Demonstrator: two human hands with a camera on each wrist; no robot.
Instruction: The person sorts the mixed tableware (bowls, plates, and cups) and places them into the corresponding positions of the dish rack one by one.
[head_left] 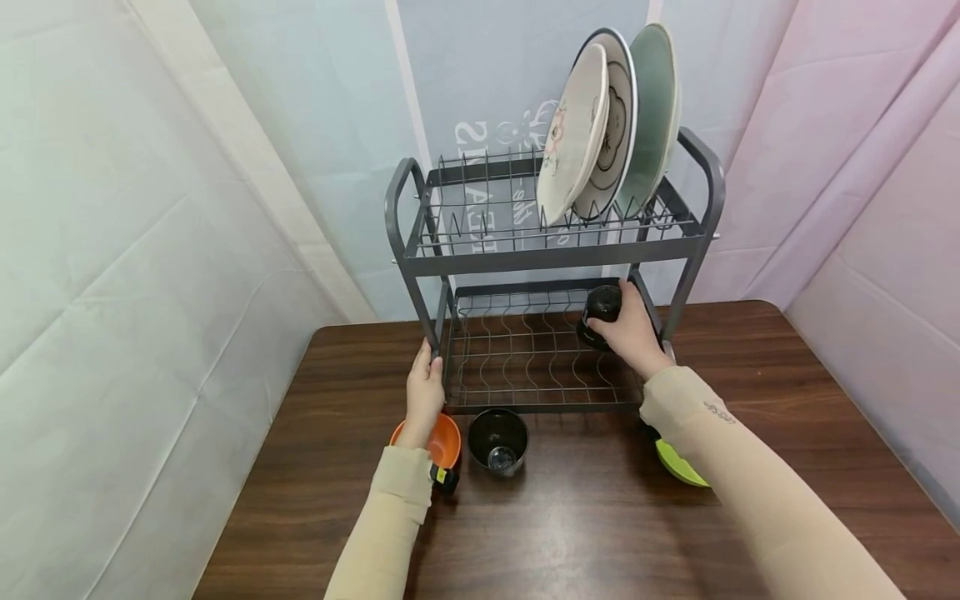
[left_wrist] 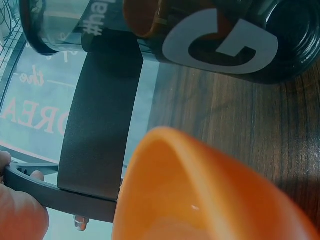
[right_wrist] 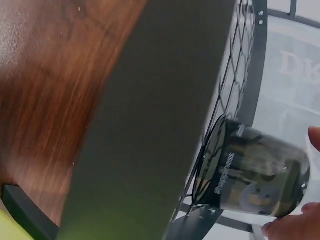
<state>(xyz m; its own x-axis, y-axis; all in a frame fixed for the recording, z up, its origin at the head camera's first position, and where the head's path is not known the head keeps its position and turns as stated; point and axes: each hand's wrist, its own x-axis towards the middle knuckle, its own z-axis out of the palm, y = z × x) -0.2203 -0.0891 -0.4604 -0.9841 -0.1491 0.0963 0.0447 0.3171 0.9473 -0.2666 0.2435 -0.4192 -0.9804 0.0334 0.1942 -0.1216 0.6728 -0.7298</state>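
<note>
My right hand (head_left: pixel 633 333) grips a dark see-through glass cup (head_left: pixel 602 302) on the lower shelf of a grey two-tier dish rack (head_left: pixel 540 408), near the shelf's right back corner. In the right wrist view the cup (right_wrist: pixel 260 175) stands mouth down on the wires, with fingertips around its base. My left hand (head_left: pixel 425 390) holds the rack's front left post, and in the left wrist view its fingers wrap the frame. Just under that wrist is an orange bowl (head_left: pixel 447 435). Beside it stands a second dark glass cup (head_left: pixel 497 433), mouth up, with white print (left_wrist: pixel 220 45).
Several plates (head_left: pixel 577 133) stand on edge on the right of the upper tier, above my right hand. A lime-green item (head_left: pixel 678 464) sits on the wooden table (head_left: pixel 570 517), partly hidden by my right sleeve. White curtains (head_left: pixel 187 208) enclose the table.
</note>
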